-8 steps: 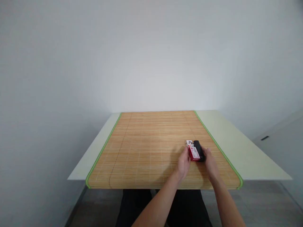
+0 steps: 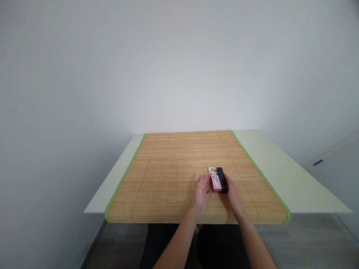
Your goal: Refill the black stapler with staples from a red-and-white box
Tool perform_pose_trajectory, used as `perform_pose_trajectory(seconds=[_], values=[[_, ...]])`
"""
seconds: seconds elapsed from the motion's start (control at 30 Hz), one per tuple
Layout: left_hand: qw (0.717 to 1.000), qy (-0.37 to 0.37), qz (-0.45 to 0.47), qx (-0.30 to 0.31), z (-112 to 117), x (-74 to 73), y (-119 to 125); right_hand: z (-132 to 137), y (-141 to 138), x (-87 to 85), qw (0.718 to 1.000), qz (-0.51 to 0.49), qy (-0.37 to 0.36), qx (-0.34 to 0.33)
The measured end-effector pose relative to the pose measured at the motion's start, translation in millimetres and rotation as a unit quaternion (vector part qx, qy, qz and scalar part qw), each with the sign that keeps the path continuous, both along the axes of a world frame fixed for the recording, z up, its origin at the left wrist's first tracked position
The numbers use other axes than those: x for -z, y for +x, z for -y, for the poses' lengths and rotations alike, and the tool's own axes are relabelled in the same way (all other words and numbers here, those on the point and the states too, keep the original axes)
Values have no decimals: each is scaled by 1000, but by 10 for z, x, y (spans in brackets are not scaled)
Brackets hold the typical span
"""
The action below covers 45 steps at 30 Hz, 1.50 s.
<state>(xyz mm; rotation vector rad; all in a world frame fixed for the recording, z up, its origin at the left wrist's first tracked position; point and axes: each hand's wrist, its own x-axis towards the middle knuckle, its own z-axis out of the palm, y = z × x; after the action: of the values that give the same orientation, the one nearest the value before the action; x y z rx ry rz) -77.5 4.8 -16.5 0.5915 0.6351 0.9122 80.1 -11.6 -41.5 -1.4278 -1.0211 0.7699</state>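
Note:
A red-and-white box and a black oblong case lie side by side on the bamboo mat, right of its middle. A small white printed part shows at the box's far end; I cannot tell whether it is a separate thing. My left hand is at the box's left side, fingers stretched out and thumb by its edge. Along the case's right side rests my right hand, its fingers extended and touching the case. Both items sit between my two hands.
The mat has green edging and covers the middle of a white table. A white wall stands behind the table. At the right is a white panel with a dark handle. My legs are under the front edge.
The box and the black case have slid left across the mat, together with both my hands. My left hand's fingers look more spread than before.

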Motion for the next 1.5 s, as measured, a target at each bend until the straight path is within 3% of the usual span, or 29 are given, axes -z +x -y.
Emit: perform_pose_trajectory(seconds=[0.2, 0.33, 0.4, 0.5, 0.6, 0.73, 0.87, 1.1, 1.23, 1.37, 1.5], values=[[993, 48, -112, -3, -70, 16, -610, 71, -652, 88, 999, -23, -16, -43], [970, 148, -195, -8, -85, -7, -737, 131, -704, 98, 997, -26, -25, -62], [934, 238, -267, -16, -75, -24, -775, 146, -619, 105, 998, -15, -25, -56], [841, 370, -395, -21, -52, -56, -835, 163, -484, 117, 999, 10, -8, -40], [774, 421, -472, -14, -56, -75, -868, 175, -429, 130, 999, 20, 7, -40], [735, 443, -513, -15, -89, -80, -862, 180, -452, 147, 999, 15, 12, -36], [717, 474, -512, -8, -79, -126, -856, 185, -479, 147, 999, 12, 21, -36], [746, 463, -478, -19, 21, -187, -904, 204, -472, 106, 999, -2, 26, -38], [750, 422, -503, -73, -168, -133, -1051, 207, -465, 89, 999, -5, 25, -39], [694, 364, -607, -129, -600, -75, -1207, 195, -462, 93, 999, -9, 24, -36], [632, 333, -691, -109, -918, -17, -1246, 182, -457, 122, 999, -12, 22, -32]])
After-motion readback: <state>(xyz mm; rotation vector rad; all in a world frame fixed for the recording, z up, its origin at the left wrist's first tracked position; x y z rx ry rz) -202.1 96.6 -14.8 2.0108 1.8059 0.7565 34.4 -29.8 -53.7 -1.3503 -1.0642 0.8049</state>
